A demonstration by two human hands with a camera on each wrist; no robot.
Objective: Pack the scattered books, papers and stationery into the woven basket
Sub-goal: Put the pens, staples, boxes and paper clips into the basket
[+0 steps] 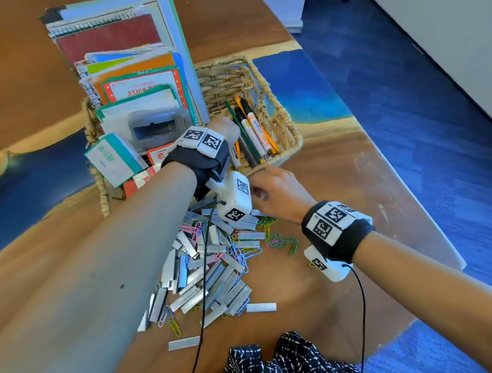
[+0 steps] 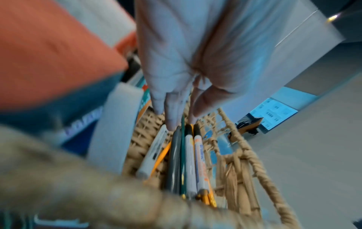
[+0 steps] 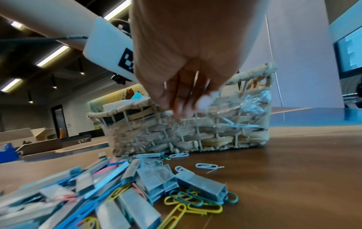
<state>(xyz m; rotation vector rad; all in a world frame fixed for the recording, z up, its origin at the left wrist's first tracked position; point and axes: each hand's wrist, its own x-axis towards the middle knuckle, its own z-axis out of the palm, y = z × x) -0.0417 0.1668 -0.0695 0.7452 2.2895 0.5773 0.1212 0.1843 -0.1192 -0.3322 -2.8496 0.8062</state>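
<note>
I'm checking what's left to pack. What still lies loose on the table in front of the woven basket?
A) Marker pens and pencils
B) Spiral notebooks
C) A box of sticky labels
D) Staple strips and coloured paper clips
D: a pile of staple strips and paper clips lies on the table in front of the woven basket, while the pens and notebooks are already inside it.
</note>
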